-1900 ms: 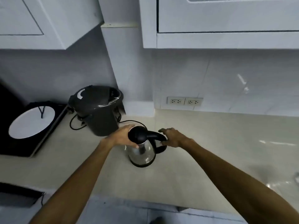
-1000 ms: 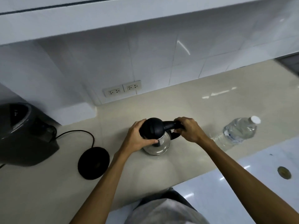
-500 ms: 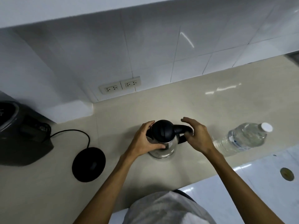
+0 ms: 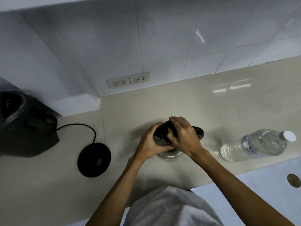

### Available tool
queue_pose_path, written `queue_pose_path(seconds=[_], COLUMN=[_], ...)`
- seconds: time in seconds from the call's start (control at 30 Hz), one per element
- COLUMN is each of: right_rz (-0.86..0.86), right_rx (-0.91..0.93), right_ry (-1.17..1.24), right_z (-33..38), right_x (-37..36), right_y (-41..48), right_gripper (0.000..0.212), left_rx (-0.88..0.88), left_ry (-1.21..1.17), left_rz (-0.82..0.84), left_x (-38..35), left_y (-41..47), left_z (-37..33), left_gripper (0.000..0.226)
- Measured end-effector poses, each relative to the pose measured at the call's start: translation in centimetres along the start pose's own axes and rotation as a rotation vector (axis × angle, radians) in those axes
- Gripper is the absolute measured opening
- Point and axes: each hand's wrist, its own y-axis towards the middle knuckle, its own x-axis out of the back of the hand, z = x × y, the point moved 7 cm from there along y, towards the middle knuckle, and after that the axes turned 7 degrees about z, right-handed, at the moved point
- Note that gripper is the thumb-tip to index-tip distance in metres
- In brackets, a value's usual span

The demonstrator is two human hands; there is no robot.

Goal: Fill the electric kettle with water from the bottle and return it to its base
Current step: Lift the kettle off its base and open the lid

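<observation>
The steel electric kettle (image 4: 169, 154) stands on the beige counter (image 4: 146, 108), off its base. My left hand (image 4: 150, 142) wraps its left side. My right hand (image 4: 182, 136) lies over the black lid (image 4: 164, 132), fingers gripping its edge; the lid looks tilted up a little. The black handle (image 4: 199, 132) sticks out to the right, free. The round black base (image 4: 94, 159) lies on the counter to the left, its cord running back. A clear water bottle (image 4: 255, 145) with a white cap lies on its side to the right.
A large black appliance (image 4: 24, 124) fills the counter's left end. Two wall sockets (image 4: 128, 79) sit in the white tiles behind. A white floor with a drain (image 4: 294, 180) shows at the lower right, beyond the counter's front edge.
My right hand has left the handle and come onto the lid. My left hand stays on the kettle's side. The kettle has not moved on the counter.
</observation>
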Motion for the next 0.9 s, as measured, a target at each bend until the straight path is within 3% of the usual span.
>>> queue_pose_path(seconds=[0.13,0.27,0.33,0.4,0.5,0.7,0.9], right_rz=[-0.004,0.0,-0.03,-0.073,-0.114,-0.244,-0.225], right_rx=[0.11,0.054,0.045,0.048,0.001,-0.211,-0.315], right_ry=[0.142,0.489,0.591,0.655,0.683,0.697,0.62], right_z=[0.5,-0.8,-1.4,-1.9,-3.0,-7.0,-9.0], right_x=[0.8,3.1,4.2,5.2,6.0,7.3,7.5], right_y=[0.4,0.7,0.6,0.2,-0.5,-2.0,-3.3], right_gripper=[0.047,0.048,0.037,0.04,0.048,0.042,0.038], left_rx=[0.011,0.016,0.018,0.015,0.013,-0.001,0.022], left_ry=[-0.016,-0.006,0.007,0.023,0.035,0.059,0.088], left_rz=[-0.02,-0.044,-0.053,-0.061,-0.087,-0.132,-0.127], left_x=[-0.1,0.0,-0.1,-0.2,-0.1,0.0,0.2], left_y=[-0.1,-0.1,-0.1,-0.2,-0.3,-0.5,-0.8], left_z=[0.3,0.2,0.3,0.3,0.2,-0.1,-0.8], left_gripper=[0.108,0.106,0.106,0.107,0.106,0.1,0.1])
